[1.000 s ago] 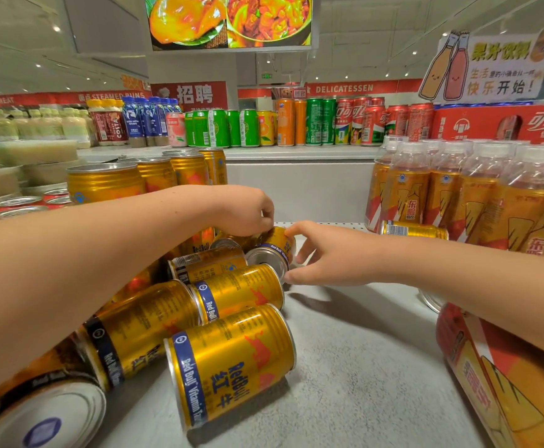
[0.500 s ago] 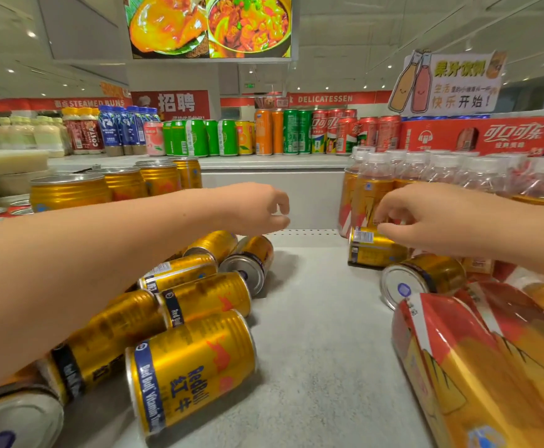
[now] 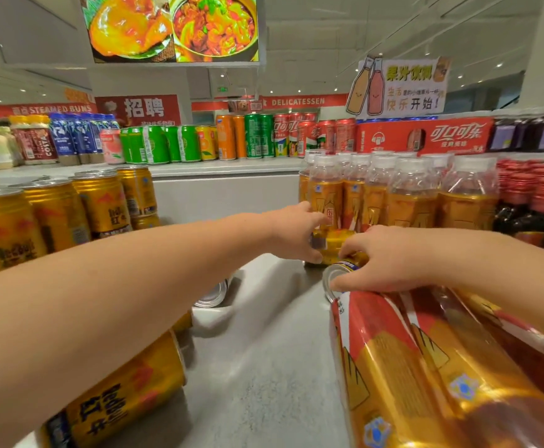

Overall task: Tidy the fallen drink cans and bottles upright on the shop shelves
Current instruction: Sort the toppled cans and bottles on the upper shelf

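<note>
Two gold cans lie on their sides on the grey shelf (image 3: 264, 367), in front of the upright amber bottles (image 3: 406, 195). My left hand (image 3: 293, 234) grips the farther fallen can (image 3: 333, 242). My right hand (image 3: 390, 260) curls over the nearer fallen can (image 3: 336, 276), whose silver end faces me. More gold cans lie fallen at the left; the nearest fallen gold can (image 3: 122, 399) shows under my left forearm. Upright gold cans (image 3: 102, 202) stand at the far left.
A shrink-wrapped pack of amber bottles (image 3: 425, 376) lies on its side at the lower right. Dark bottles with red caps (image 3: 535, 202) stand at the far right. A higher shelf behind carries rows of coloured cans (image 3: 231, 140) and a red carton (image 3: 425, 135).
Both hands have left the fallen cans at the left and moved right. They now close on the two cans lying before the amber bottles. The view has turned to the right.
</note>
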